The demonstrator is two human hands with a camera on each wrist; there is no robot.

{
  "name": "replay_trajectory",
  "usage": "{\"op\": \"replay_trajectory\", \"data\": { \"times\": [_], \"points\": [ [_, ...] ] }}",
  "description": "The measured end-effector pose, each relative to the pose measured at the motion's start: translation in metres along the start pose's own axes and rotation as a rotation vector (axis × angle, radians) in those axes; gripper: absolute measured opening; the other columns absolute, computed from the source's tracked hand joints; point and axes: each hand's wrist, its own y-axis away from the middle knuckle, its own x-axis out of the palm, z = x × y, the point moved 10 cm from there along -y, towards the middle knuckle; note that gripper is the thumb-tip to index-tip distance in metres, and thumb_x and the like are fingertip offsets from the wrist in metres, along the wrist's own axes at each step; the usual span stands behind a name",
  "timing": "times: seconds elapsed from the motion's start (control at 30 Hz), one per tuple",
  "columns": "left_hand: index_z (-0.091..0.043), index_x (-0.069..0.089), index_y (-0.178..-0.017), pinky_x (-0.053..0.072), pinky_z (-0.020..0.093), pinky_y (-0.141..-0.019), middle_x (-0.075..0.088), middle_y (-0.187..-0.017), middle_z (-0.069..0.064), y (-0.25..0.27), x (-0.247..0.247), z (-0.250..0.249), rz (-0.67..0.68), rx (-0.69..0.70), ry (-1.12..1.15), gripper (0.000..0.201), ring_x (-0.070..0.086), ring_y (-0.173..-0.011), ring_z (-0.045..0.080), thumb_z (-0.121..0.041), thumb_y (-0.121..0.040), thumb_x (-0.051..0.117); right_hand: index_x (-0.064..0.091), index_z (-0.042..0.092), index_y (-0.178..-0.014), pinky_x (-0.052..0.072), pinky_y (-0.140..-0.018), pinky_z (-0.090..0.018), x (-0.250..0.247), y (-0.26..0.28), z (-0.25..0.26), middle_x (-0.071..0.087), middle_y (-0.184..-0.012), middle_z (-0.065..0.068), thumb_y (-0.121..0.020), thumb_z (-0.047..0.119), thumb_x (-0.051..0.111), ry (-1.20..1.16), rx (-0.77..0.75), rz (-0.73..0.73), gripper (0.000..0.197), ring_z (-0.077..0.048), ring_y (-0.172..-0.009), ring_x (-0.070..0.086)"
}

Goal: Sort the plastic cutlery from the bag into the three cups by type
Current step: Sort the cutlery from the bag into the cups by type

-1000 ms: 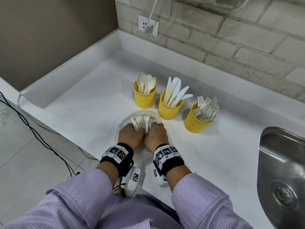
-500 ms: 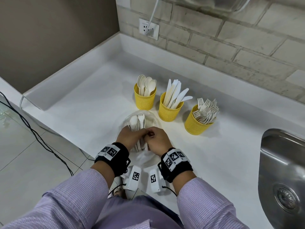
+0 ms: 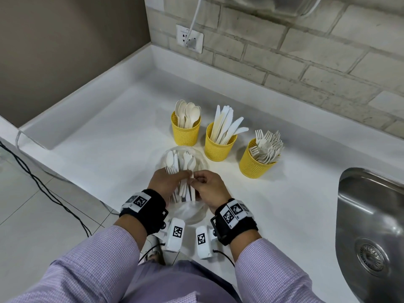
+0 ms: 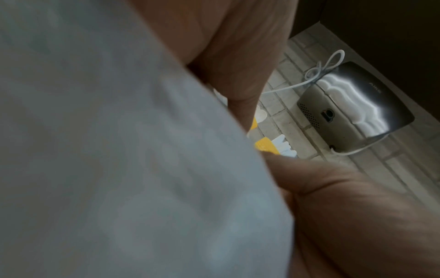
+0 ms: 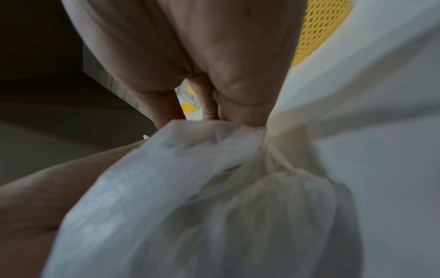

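Three yellow mesh cups stand in a row on the white counter: the spoon cup (image 3: pixel 185 131), the knife cup (image 3: pixel 219 143) and the fork cup (image 3: pixel 254 160). In front of them lies a clear plastic bag (image 3: pixel 182 159) holding white spoons and forks. My left hand (image 3: pixel 187 174) grips the bundle of handles through the bag. My right hand (image 3: pixel 196 179) pinches the plastic beside it, fingertips nearly meeting the left's. In the right wrist view the bunched bag (image 5: pixel 214 188) is pinched under my fingers (image 5: pixel 240 111). The left wrist view is mostly filled by the blurred bag (image 4: pixel 119 150).
A steel sink (image 3: pixel 371 226) is set into the counter at the right. A wall socket (image 3: pixel 189 39) with a white cable sits on the brick wall behind. A hand dryer (image 4: pixel 352 112) hangs above. Black cables (image 3: pixel 43 182) run over the tiled floor at the left.
Both hands have drawn back toward me along the bag, so more of the cutlery heads show beyond them. The fists side by side have turned so the fingertips meet over the bag.
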Motion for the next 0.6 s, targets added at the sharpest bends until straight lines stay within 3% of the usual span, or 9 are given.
{"op": "replay_trajectory", "data": {
  "times": [0.1,0.17,0.23,0.3,0.37,0.47,0.6],
  "points": [
    [0.000,0.077,-0.100,0.064,0.052,-0.078,0.077,-0.093,0.024,0.001,0.001,0.000,0.011,-0.026,0.029,0.019,0.076,-0.085,0.040,-0.006,-0.083,0.079,0.065,0.017,-0.103,0.050,-0.056,-0.017,-0.003,0.000,0.005,0.064,-0.082,0.005,-0.096,0.005,0.065,-0.002,-0.023,-0.002,0.014,-0.005,-0.068,0.062],
    [-0.001,0.076,-0.103,0.064,0.049,-0.076,0.077,-0.094,0.023,0.000,0.003,0.000,0.038,-0.031,0.033,0.020,0.076,-0.086,0.040,-0.005,-0.083,0.079,0.067,0.021,-0.100,0.050,-0.058,-0.015,-0.003,-0.001,0.006,0.063,-0.080,0.007,-0.097,0.002,0.063,0.017,-0.045,0.005,0.019,-0.006,-0.069,0.060],
    [-0.003,0.076,-0.103,0.063,0.041,-0.070,0.078,-0.094,0.021,-0.001,0.005,-0.001,0.056,-0.016,0.024,0.019,0.077,-0.084,0.036,-0.004,-0.084,0.078,0.071,0.025,-0.088,0.050,-0.068,-0.023,-0.003,-0.002,0.009,0.064,-0.076,0.004,-0.095,0.000,0.062,0.054,-0.082,-0.013,0.028,-0.012,-0.071,0.059],
    [-0.004,0.076,-0.102,0.063,0.038,-0.067,0.078,-0.093,0.020,-0.002,0.006,-0.002,0.064,-0.006,0.009,0.018,0.077,-0.080,0.033,-0.002,-0.084,0.078,0.073,0.016,-0.083,0.054,-0.081,-0.035,-0.004,-0.004,0.010,0.069,-0.080,-0.007,-0.092,-0.001,0.060,0.094,-0.098,-0.041,0.023,-0.023,-0.077,0.064],
    [-0.004,0.076,-0.100,0.064,0.043,-0.072,0.078,-0.092,0.020,-0.004,0.006,0.000,0.063,0.000,-0.018,0.019,0.077,-0.082,0.035,-0.001,-0.082,0.079,0.076,0.011,-0.094,0.054,-0.093,-0.039,-0.007,-0.005,0.011,0.073,-0.092,-0.011,-0.092,-0.001,0.059,0.122,-0.101,-0.076,0.021,-0.028,-0.090,0.068],
    [-0.004,0.077,-0.100,0.062,0.053,-0.084,0.077,-0.093,0.021,-0.005,0.007,-0.001,0.069,0.023,-0.048,0.020,0.076,-0.087,0.039,-0.001,-0.080,0.078,0.073,0.002,-0.108,0.053,-0.095,-0.043,-0.009,-0.008,0.009,0.073,-0.093,-0.016,-0.092,-0.001,0.059,0.142,-0.109,-0.093,0.021,-0.028,-0.087,0.065],
    [-0.004,0.077,-0.099,0.062,0.053,-0.086,0.078,-0.092,0.020,-0.005,0.008,-0.006,0.070,0.057,-0.055,0.019,0.075,-0.090,0.040,0.002,-0.081,0.077,0.071,0.014,-0.118,0.052,-0.098,-0.038,-0.009,-0.010,0.003,0.066,-0.087,0.007,-0.092,0.003,0.061,0.135,-0.074,-0.110,0.030,-0.015,-0.089,0.062]
  ]
}}
